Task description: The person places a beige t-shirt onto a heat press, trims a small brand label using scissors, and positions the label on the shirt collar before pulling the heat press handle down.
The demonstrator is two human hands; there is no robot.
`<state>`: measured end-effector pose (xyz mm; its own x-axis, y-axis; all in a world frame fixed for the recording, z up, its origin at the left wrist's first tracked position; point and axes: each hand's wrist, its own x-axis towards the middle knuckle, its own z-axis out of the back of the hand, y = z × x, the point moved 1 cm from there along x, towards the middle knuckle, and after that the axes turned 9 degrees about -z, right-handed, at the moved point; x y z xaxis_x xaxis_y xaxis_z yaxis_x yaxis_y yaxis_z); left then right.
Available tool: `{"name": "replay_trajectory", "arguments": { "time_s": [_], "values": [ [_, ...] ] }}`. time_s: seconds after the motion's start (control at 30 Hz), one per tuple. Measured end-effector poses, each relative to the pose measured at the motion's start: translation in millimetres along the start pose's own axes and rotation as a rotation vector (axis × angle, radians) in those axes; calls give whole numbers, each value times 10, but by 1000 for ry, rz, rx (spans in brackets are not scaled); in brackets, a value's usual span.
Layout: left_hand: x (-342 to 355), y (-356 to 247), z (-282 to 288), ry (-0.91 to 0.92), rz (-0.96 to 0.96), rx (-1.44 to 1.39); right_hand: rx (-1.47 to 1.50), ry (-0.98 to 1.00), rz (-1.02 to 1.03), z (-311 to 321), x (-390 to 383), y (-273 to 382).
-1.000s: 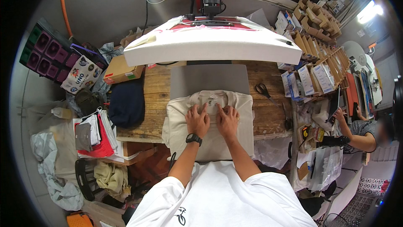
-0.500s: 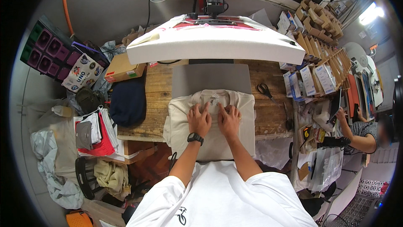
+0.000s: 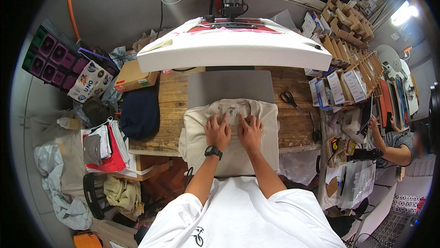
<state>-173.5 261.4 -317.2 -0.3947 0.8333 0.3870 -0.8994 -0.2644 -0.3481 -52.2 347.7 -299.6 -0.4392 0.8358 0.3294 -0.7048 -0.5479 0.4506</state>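
Observation:
A beige T-shirt (image 3: 196, 126) lies over the grey platen (image 3: 230, 85) of a heat press, its collar toward the far side. Inside the collar sits a small clear piece of film with a dark print (image 3: 233, 112). My left hand (image 3: 217, 131), with a black watch on the wrist, rests on the shirt at the film's left. On the other side of the print, my right hand (image 3: 250, 131) lies on the cloth. Both index fingers reach out to the film's near corners; the other fingers are spread and slightly bent. Neither hand grips anything visible.
Above the platen hangs the press's white-covered upper plate (image 3: 233, 55). Scissors (image 3: 290, 100) lie on the wooden table to the right, near cardboard bins (image 3: 343, 85). Dark folded cloth (image 3: 140, 112) and a cardboard box (image 3: 135, 76) are at left. Another person's arm (image 3: 389, 151) shows far right.
Both hands stay almost still on the shirt, fingertips at the film. The whole view has shifted very slightly.

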Motion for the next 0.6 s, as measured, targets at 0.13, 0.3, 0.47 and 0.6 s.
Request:
{"name": "replay_trajectory", "arguments": {
  "time_s": [0.13, 0.3, 0.47, 0.6],
  "values": [
    [-7, 11, -2, 0, -1, 8, 2, -2, -1, -4, -2, 0],
    [-3, -3, -8, 17, -4, 43, -2, -8, 2, -10, -5, -6],
    [-3, -4, -3, 24, -5, 61, 5, -3, 3, -12, -8, -4],
    [36, -13, 13, 31, 1, 39, -3, -22, 12, -22, 19, -21]
  ]
}}
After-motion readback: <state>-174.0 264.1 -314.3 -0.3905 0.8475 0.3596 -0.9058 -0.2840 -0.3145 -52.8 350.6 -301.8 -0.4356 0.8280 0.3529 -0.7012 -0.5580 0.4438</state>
